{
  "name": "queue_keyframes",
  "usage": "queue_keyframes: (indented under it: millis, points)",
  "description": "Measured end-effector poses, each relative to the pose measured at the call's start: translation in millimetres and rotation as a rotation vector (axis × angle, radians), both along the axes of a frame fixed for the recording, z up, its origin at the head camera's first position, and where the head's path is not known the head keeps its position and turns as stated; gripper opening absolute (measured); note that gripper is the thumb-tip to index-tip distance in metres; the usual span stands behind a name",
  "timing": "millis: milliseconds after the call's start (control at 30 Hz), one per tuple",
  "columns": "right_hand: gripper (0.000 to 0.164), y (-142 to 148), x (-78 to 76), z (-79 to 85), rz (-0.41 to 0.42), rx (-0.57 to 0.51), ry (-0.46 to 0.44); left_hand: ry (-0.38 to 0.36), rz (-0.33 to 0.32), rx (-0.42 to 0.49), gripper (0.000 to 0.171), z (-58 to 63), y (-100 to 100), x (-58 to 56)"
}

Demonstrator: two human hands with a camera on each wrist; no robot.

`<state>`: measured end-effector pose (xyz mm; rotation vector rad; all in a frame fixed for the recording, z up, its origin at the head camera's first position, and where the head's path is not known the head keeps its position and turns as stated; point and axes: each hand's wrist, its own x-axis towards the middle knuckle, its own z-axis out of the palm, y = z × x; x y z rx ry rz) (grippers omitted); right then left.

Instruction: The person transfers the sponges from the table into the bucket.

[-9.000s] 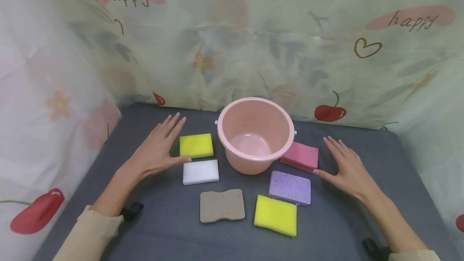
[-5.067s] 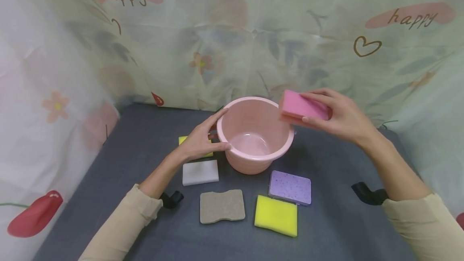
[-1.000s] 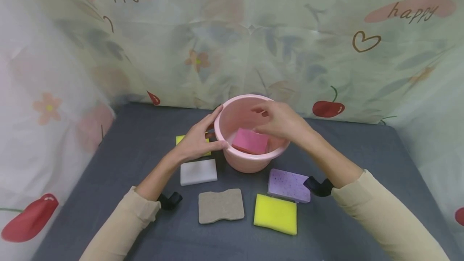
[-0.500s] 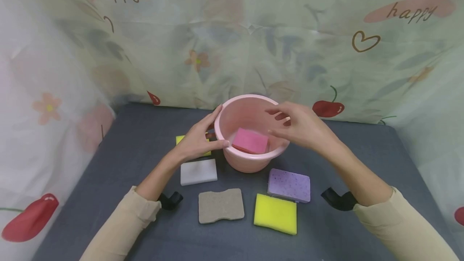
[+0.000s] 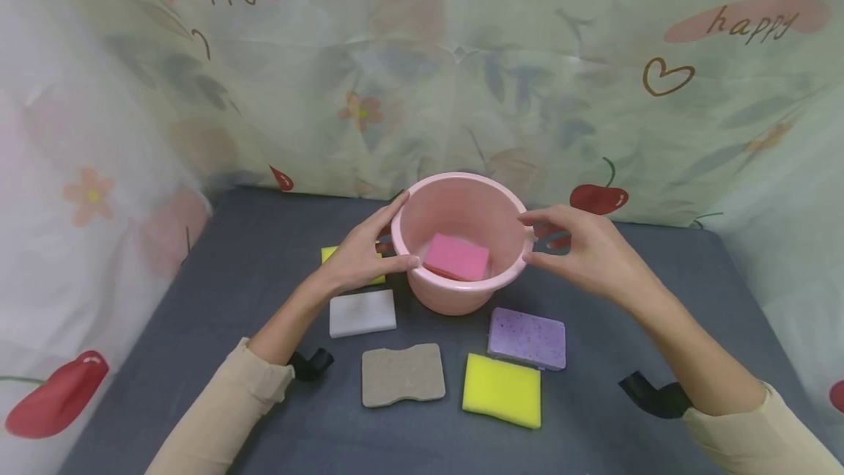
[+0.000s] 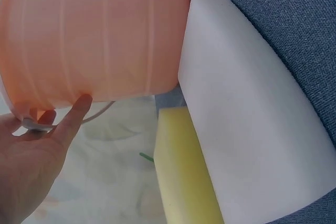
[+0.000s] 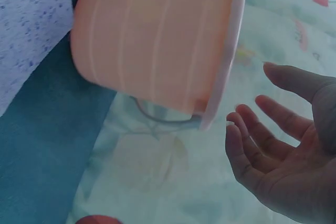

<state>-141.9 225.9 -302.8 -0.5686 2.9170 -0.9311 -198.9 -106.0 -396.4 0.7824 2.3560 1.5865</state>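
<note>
A pink bucket (image 5: 451, 300) stands upright at the middle of the table. On its left side my left hand (image 5: 359, 255) holds the rim, thumb at the front and fingers along the wall. Inside, on the bottom, lies a pink sponge (image 5: 456, 256). My right hand (image 5: 587, 251) hovers at the bucket's right rim with fingers loosely bent and nothing in them; the right wrist view (image 7: 283, 150) shows a gap between hand and bucket.
Left of the bucket lie a white sponge (image 5: 363, 314) and a yellow sponge (image 6: 184, 166), partly behind my left hand. In front are a grey notched sponge (image 5: 404, 376), another yellow sponge (image 5: 502, 391) and a speckled purple sponge (image 5: 527, 339). A patterned curtain (image 5: 455, 94) hangs behind.
The pink sponge went from the table's right side into the bucket, carried by my right hand, which has since drawn back rightward out of it. My left hand came to the bucket's rim and stays there.
</note>
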Motion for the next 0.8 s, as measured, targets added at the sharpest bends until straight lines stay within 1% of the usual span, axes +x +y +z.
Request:
queue_keyframes:
  millis: [167, 467, 633, 800]
  points:
    - [0.05, 12.1, 7.4, -4.0, -0.019, 0.003, 0.014, -0.003, 0.002, 0.005, 0.101, 1.1, 0.3, 0.9]
    - [0.054, 27.5, 18.9, -12.2, -0.059, 0.028, 0.007, -0.005, 0.006, 0.009, 0.101, 1.4, 0.4, 1.6]
    - [0.055, 35.9, 21.9, -22.3, -0.025, 0.026, 0.039, -0.013, 0.013, 0.008, 0.101, 0.9, 1.3, 1.1]
    - [0.054, 43.5, 24.8, -33.9, 0.023, -0.02, 0.073, -0.015, 0.017, 0.009, 0.101, 1.8, 1.6, 1.6]
